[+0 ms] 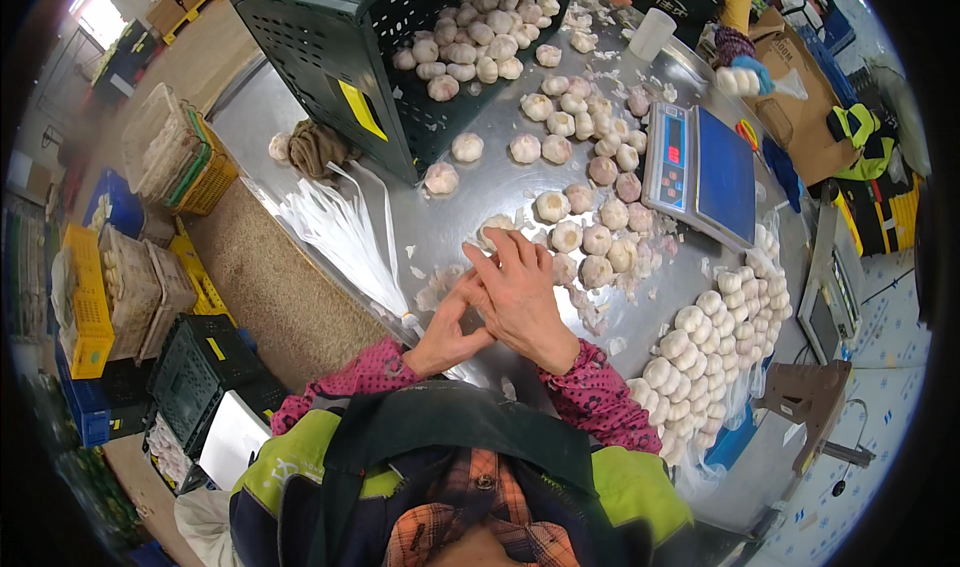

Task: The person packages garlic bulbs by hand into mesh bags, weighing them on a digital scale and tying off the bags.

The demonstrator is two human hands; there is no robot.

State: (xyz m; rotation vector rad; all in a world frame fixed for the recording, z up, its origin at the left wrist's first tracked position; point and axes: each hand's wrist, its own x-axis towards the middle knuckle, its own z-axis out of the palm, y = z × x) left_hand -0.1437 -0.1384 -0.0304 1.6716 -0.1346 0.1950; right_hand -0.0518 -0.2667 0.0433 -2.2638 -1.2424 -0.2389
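My left hand (452, 325) and my right hand (517, 289) meet over the near part of a steel table, fingers touching and overlapping. A garlic bulb (495, 229) shows just past my right fingertips; whether a finger touches it is unclear, and the space between my palms is hidden. Loose garlic bulbs (597, 239) with purplish skins lie ahead and to the right, amid papery peelings. A bundle of white mesh net bags (345, 237) lies to the left. Farther off, a dark green plastic crate (322, 49) lies on its side with more bulbs inside.
A digital scale (724, 169) stands to the right, with netted rows of white garlic bulbs (697, 357) nearer. A co-worker's gloved hand (754, 76) holds netted garlic at the far right. A white cup (652, 34), scissors (747, 133) and a brown cloth (319, 149) are also on the table.
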